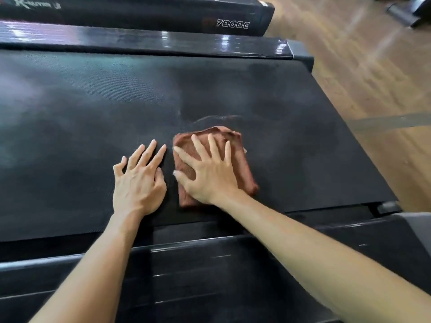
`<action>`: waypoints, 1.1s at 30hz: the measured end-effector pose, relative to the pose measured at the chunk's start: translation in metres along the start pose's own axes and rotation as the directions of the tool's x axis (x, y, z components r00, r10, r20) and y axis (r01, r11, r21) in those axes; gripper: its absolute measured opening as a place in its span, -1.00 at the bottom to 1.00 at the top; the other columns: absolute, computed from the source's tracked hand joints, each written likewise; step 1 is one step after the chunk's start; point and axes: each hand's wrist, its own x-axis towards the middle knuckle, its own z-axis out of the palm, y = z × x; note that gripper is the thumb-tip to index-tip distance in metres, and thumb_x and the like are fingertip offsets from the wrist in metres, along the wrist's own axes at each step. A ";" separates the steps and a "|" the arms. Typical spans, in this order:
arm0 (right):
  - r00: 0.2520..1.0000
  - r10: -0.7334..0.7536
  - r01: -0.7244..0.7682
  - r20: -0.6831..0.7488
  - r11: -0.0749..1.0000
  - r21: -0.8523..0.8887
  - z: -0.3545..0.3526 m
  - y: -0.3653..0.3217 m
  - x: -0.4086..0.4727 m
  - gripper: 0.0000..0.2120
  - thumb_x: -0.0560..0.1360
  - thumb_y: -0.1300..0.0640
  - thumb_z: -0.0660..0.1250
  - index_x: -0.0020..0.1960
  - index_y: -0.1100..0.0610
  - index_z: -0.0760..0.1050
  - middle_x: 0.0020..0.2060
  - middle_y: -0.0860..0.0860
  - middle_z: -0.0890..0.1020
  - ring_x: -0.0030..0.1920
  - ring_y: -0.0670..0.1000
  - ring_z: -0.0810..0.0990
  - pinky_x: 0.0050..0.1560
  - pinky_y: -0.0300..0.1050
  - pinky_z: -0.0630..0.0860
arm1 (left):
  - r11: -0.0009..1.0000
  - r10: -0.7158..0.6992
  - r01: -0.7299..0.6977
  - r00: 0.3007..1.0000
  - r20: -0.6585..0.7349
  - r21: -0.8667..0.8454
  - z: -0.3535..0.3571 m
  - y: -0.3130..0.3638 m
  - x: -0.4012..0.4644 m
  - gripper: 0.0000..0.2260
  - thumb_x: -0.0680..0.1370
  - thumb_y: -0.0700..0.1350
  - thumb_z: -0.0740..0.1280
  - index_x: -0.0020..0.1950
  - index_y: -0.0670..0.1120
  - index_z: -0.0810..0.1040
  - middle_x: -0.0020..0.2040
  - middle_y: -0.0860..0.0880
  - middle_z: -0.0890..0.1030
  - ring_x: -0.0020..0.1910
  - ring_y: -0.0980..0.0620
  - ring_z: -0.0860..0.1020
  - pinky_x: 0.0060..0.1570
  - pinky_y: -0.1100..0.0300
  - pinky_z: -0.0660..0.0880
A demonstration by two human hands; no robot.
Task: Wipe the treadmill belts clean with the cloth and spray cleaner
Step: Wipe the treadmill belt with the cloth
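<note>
On the wide black treadmill belt (81, 117), which fills most of the view, faint pale smears cloud the left and middle of the surface. Left of centre, the left hand (138, 178) lies flat on the bare belt, fingers straight and spread, holding nothing. Just beside it to the right, the right hand (207, 171) presses down on a folded reddish-brown cloth (242, 169), fingers splayed across its top, palm flat rather than curled round it. A darker curved streak shows on the belt just beyond the cloth. Along the far edge runs a glossy side rail (140, 41), with a second treadmill (149, 16) marked "7000C" behind it. Far right lies wooden floor (363, 73).
</note>
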 end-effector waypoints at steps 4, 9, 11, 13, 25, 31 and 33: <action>0.997 -0.081 0.081 0.016 0.997 -0.008 -0.007 0.036 -0.066 -0.35 0.53 -0.48 -0.02 0.60 -0.40 0.06 0.68 -0.13 0.00 0.68 0.10 -0.14 0.55 0.44 -0.10 | 1.000 -0.008 0.008 1.000 0.000 -0.001 -0.001 0.001 -0.001 -0.41 0.56 0.06 -0.07 0.63 0.21 0.18 0.65 0.17 0.12 0.64 0.10 0.04 0.55 -0.10 0.00; 0.948 0.316 -0.317 0.043 0.948 0.014 -0.020 0.099 0.003 -0.38 0.58 -0.48 -0.03 0.60 -0.40 0.06 0.69 -0.10 -0.04 0.67 0.14 -0.17 0.54 0.47 -0.18 | 1.000 -0.009 0.009 1.000 0.005 0.003 -0.001 0.002 -0.001 -0.42 0.58 0.12 -0.06 0.63 0.22 0.17 0.65 0.17 0.12 0.64 0.10 0.03 0.56 -0.09 -0.02; 0.949 0.311 -0.311 0.046 0.950 0.001 -0.016 0.077 0.036 -0.39 0.61 -0.44 -0.04 0.62 -0.36 0.02 0.69 -0.04 -0.06 0.66 0.22 -0.17 0.50 0.53 -0.24 | 1.000 -0.013 0.013 1.000 0.005 0.001 -0.002 0.001 -0.001 -0.42 0.58 0.14 -0.06 0.63 0.22 0.17 0.65 0.17 0.11 0.64 0.10 0.03 0.56 -0.09 -0.02; 0.984 0.176 -0.176 0.026 0.984 -0.007 -0.009 0.041 0.037 -0.39 0.61 -0.42 -0.02 0.63 -0.35 0.02 0.69 -0.03 -0.03 0.66 0.23 -0.15 0.49 0.54 -0.24 | 1.000 -0.011 0.011 1.000 0.009 -0.006 -0.003 0.002 -0.001 -0.42 0.58 0.14 -0.05 0.63 0.22 0.18 0.66 0.17 0.11 0.64 0.10 0.03 0.56 -0.09 -0.01; 0.956 0.284 -0.284 0.079 0.959 -0.010 -0.019 0.083 0.022 -0.38 0.60 -0.46 -0.07 0.63 -0.38 -0.02 0.69 -0.07 -0.08 0.67 0.18 -0.20 0.53 0.50 -0.21 | 1.000 -0.011 0.011 1.000 0.004 0.003 0.000 0.001 0.000 -0.49 0.66 0.06 0.08 0.63 0.21 0.16 0.66 0.17 0.11 0.64 0.10 0.02 0.56 -0.07 -0.03; 0.996 -0.044 0.042 0.079 0.999 0.021 -0.002 -0.015 0.013 -0.40 0.60 -0.42 -0.15 0.63 -0.39 -0.06 0.69 -0.10 -0.14 0.66 0.14 -0.28 0.54 0.43 -0.33 | 0.982 0.007 -0.013 1.000 -0.031 -0.190 -0.011 -0.015 -0.004 -0.44 0.56 0.01 0.12 0.58 0.04 0.35 0.63 0.08 0.23 0.63 0.09 0.08 0.60 0.01 -0.01; 0.995 -0.055 0.052 0.081 0.998 0.038 -0.002 -0.007 -0.025 -0.36 0.53 -0.43 -0.20 0.61 -0.42 -0.08 0.68 -0.14 -0.14 0.66 0.09 -0.29 0.56 0.39 -0.31 | 0.993 -0.005 -0.004 0.997 -0.072 -0.122 -0.018 -0.043 -0.012 -0.42 0.53 0.06 0.13 0.57 0.03 0.38 0.62 0.07 0.25 0.63 0.10 0.09 0.60 -0.01 -0.01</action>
